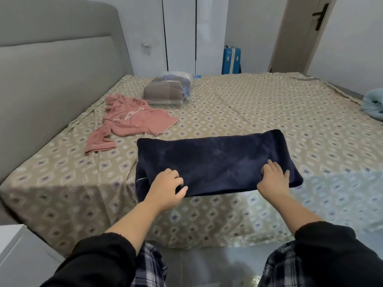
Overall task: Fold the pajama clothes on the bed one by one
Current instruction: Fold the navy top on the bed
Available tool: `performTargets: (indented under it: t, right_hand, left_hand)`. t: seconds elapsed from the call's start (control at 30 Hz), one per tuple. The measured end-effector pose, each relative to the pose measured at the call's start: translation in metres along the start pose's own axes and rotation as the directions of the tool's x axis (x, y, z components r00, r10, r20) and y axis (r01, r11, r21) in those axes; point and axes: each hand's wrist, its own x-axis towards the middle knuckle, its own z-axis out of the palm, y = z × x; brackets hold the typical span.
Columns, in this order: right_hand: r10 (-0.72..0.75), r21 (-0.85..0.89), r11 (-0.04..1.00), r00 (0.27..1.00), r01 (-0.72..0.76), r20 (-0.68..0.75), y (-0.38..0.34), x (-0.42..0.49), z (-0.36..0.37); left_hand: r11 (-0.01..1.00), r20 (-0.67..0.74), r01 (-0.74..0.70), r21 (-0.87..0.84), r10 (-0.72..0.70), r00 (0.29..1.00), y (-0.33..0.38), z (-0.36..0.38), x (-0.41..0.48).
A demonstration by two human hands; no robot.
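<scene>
Task status: one item in work, one item outstanding, as far as the view shows. The navy garment (215, 162) lies on the bed (259, 104) close to the near edge, already reduced to a long flat rectangle running left to right; a loose portion with a pale piping line hangs out at its lower left corner, so this fold is judged incomplete and at least one further fold across the length appears necessary. The pink pajama top (128, 119) lies unfolded and crumpled beyond it, toward the headboard (51, 65), well apart from the navy garment; it has not been started. A bagged stack of folded textiles (167, 90) sits just behind the pink top; whether it belongs to the task cannot be determined. Hand pose: both arms extend forward, sleeves pushed back from the wrists, and both hands are at the near long edge of the navy garment. The left hand (167, 187) is near the left end, fingers curled over the top and thumb set against the edge, pinching the fabric. The right hand (273, 179) is near the right end, laid on top with fingers and thumb spread, pressing the fabric down; no pinch is visible there.
</scene>
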Motion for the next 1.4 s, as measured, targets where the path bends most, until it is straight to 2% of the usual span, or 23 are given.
performTargets:
  t: [0.07,0.13,0.2,0.27,0.37,0.47,0.57,0.63,0.7,0.73,0.8,0.87,0.93,1.0,1.07,1.2,1.27,1.33,1.4]
  right_hand:
    - [0.066,0.192,0.98,0.994,-0.047,-0.09,-0.011,0.0,-0.003]
    - [0.135,0.31,0.948,0.973,-0.071,-0.19,-0.026,0.002,-0.01]
    - [0.141,0.337,0.941,0.947,-0.038,-0.288,-0.04,0.006,-0.011]
    - [0.091,0.338,0.941,0.934,0.034,-0.346,-0.053,0.011,-0.003]
    - [0.042,0.335,0.937,0.922,0.097,-0.385,-0.065,0.018,0.01]
    - [-0.023,0.27,0.957,0.955,0.106,-0.295,-0.081,0.027,0.009]
    - [-0.233,0.152,0.956,0.963,0.252,-0.135,-0.095,0.031,0.008]
    - [-0.307,0.013,0.952,0.951,0.307,0.03,-0.097,0.031,0.013]
    - [-0.303,-0.058,0.948,0.945,0.312,0.121,-0.096,0.031,0.018]
    - [-0.294,-0.075,0.949,0.944,0.307,0.147,-0.096,0.032,0.017]
    - [-0.277,-0.099,0.95,0.947,0.295,0.165,-0.099,0.034,0.014]
    - [-0.289,-0.096,0.949,0.949,0.302,0.128,-0.105,0.038,0.012]
    - [-0.361,-0.084,0.926,0.928,0.369,0.096,-0.112,0.042,0.012]
    - [-0.447,-0.095,0.884,0.887,0.458,0.12,-0.109,0.047,0.015]
    - [-0.458,-0.109,0.873,0.876,0.476,0.154,-0.095,0.058,0.016]
    - [-0.314,-0.206,0.919,0.94,0.336,0.133,-0.055,0.097,0.011]
    - [-0.164,-0.121,0.977,0.98,0.178,0.114,-0.029,0.119,0.005]
    - [0.0,-0.002,1.0,0.984,0.0,0.18,-0.003,0.134,0.0]
    - [0.085,-0.031,0.996,0.965,-0.08,0.248,0.011,0.141,-0.001]
  left_hand:
    - [0.993,-0.073,0.087,-0.074,-0.092,0.993,0.003,0.003,0.001]
    - [0.973,-0.128,0.183,-0.138,-0.201,0.971,0.004,0.001,0.007]
    - [0.933,-0.174,0.284,-0.22,-0.324,0.93,0.004,0.0,0.012]
    - [0.889,-0.154,0.372,-0.266,-0.42,0.894,0.006,0.0,0.019]
    - [0.862,-0.089,0.458,-0.219,-0.485,0.87,0.014,-0.006,0.033]
    - [0.878,-0.1,0.47,-0.093,-0.478,0.873,0.015,-0.013,0.05]
    - [0.918,-0.22,0.396,-0.03,-0.392,0.893,0.013,-0.013,0.062]
    - [0.925,-0.149,0.377,-0.042,-0.379,0.913,0.016,-0.006,0.07]
    - [0.933,0.027,0.353,0.07,-0.355,0.934,0.023,0.009,0.075]
    - [0.932,0.101,0.339,0.126,-0.352,0.931,0.025,0.017,0.077]
    - [0.93,0.146,0.333,0.158,-0.356,0.923,0.026,0.028,0.077]
    - [0.925,0.126,0.345,0.161,-0.366,0.922,0.025,0.03,0.077]
    - [0.924,0.107,0.346,0.161,-0.365,0.925,0.023,0.032,0.077]
    - [0.926,0.102,0.349,0.147,-0.365,0.925,0.021,0.032,0.078]
    - [0.93,0.107,0.347,0.119,-0.36,0.927,0.019,0.031,0.078]
    - [0.936,0.113,0.339,0.095,-0.349,0.93,0.019,0.031,0.078]
    - [0.936,0.108,0.341,0.087,-0.349,0.931,0.019,0.031,0.077]
    - [0.937,0.104,0.339,0.082,-0.347,0.932,0.019,0.032,0.077]
    - [0.939,0.099,0.335,0.08,-0.342,0.935,0.018,0.033,0.077]
